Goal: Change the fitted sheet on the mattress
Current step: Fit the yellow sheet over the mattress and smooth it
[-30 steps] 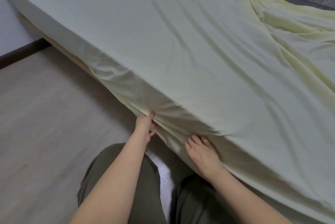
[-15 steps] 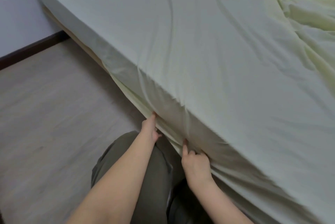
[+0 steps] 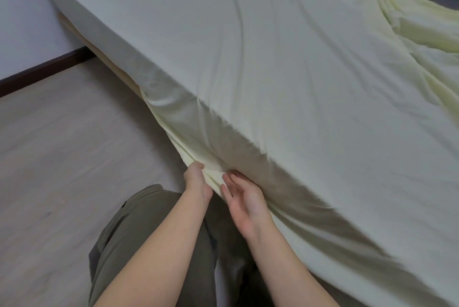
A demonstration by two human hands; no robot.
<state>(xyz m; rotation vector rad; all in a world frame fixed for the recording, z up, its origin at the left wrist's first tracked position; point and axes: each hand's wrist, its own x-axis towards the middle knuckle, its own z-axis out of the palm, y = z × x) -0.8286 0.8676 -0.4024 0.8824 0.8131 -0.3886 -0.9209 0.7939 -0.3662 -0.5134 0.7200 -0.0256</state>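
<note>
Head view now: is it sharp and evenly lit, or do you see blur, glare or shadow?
Head view: dim, soft light, no glare; the sheet is pale on top, shadowed on its side face near the left hand and right hand; the lower right corner looks slightly blurred.

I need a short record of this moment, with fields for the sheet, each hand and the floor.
sheet: pale yellow, stretched over top and near side, bunched at far right
left hand: grips the sheet's lower edge
right hand: fingers straight, at the same edge, beside the left hand
floor: light wood
</note>
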